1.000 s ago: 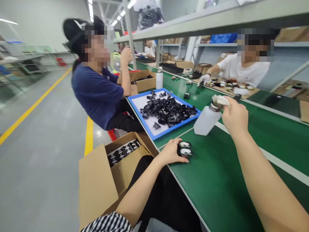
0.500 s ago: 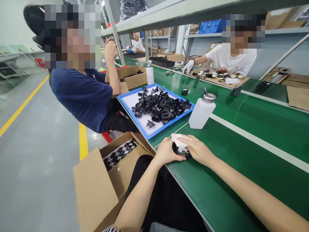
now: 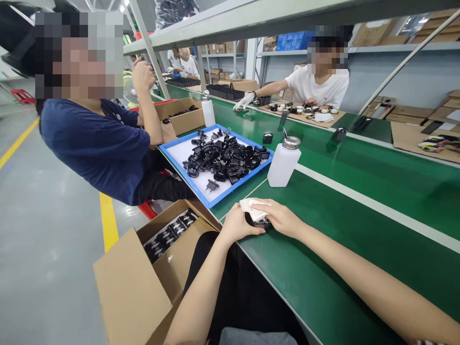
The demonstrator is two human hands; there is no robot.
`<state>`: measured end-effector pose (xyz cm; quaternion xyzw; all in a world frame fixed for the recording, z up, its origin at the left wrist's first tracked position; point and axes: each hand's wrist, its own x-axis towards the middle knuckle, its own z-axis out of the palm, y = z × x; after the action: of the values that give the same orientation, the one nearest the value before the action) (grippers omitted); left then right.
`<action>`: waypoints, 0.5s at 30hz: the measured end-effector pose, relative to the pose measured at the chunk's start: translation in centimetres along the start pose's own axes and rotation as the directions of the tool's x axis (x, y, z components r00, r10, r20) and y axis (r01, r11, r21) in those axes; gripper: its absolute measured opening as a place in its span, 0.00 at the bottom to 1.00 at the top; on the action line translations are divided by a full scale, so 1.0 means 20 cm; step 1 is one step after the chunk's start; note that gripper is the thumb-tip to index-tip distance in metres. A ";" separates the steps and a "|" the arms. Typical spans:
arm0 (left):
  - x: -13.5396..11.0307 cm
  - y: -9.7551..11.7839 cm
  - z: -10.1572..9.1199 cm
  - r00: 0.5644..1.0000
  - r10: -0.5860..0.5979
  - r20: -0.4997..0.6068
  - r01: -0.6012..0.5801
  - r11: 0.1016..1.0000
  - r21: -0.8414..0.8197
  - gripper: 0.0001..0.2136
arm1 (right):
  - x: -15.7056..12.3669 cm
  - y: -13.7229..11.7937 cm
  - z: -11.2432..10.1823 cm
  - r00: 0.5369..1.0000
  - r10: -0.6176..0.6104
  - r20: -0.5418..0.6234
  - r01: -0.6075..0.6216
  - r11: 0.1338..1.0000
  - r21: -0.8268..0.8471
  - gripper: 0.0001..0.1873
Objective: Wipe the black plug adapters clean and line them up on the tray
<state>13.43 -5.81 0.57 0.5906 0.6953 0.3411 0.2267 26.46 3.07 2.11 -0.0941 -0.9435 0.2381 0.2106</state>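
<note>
My left hand (image 3: 235,224) is curled around the side of a small black device (image 3: 261,224), whose exact kind I cannot make out, at the near edge of the green table. With my right hand (image 3: 282,218) I press a folded white cloth or tissue (image 3: 254,209) onto its top. The cloth and my fingers hide much of the device. Beyond my hands stands a white plastic bottle (image 3: 283,165) with a metal pump cap. To its left, a blue-rimmed tray (image 3: 230,194) holds a heap of black plug adapters (image 3: 226,160).
An open cardboard box (image 3: 132,282) with packed black parts stands left of my knees. A co-worker in blue (image 3: 93,143) sits beyond it. Across the table, a gloved hand (image 3: 245,99) reaches onto the belt. Black pieces (image 3: 267,138) lie along the belt, and a shelf beam (image 3: 230,26) crosses overhead.
My view has turned slightly right, so everything sits further left. The white cloth lies further over the device's top. Across the table, the co-worker's gloved hand has reached further out over the belt.
</note>
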 end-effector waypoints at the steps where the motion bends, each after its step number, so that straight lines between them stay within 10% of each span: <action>1: 0.00 0.00 0.00 1.000 0.000 0.008 0.000 1.000 0.004 0.29 | -0.02 0.01 0.00 1.000 -0.010 0.008 0.010 1.000 -0.008 0.20; 8: 0.01 0.01 0.00 0.999 -0.042 0.014 0.041 0.997 0.070 0.32 | -0.01 0.00 -0.08 0.921 0.354 -0.160 -0.348 0.935 0.068 0.18; 15: 0.02 -0.01 0.01 0.996 0.067 0.053 -0.073 0.988 0.136 0.19 | -0.14 -0.08 0.02 0.988 -0.091 0.121 0.105 0.988 -0.115 0.23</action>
<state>13.43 -5.44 0.26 0.6369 0.6904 0.2859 0.1898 28.66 0.75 1.67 -0.0460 -0.9702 0.1749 0.1610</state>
